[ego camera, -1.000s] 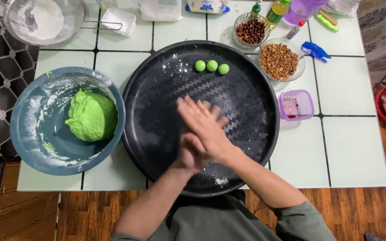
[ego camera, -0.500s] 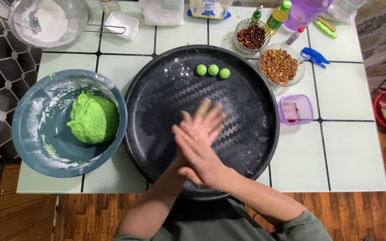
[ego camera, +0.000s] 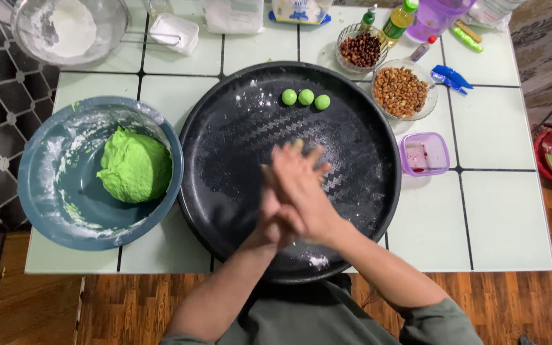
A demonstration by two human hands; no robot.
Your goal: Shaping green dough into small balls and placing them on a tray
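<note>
Palms pressed flat together, right hand (ego camera: 305, 191) over left hand (ego camera: 275, 220), above black tray (ego camera: 225, 160), dough balls (ego camera: 305, 98) beyond.

Right hand (ego camera: 301, 191) pressed flat over left hand (ego camera: 275, 220) above the black tray (ego camera: 225, 160); three green dough balls (ego camera: 305, 98) at its far edge.

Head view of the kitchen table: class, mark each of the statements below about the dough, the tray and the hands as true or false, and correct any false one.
1. Three small green balls lie in a row on the black round tray. True.
2. The big green dough lump sits on the tray. False: it is in the blue bowl, left of the tray.
3. The right hand and the left hand are pressed together above the tray. True.
4. The small purple container stands left of the blue bowl. False: it is right of the tray.
5. Two glass bowls of brown nuts stand beyond the tray. True.
</note>
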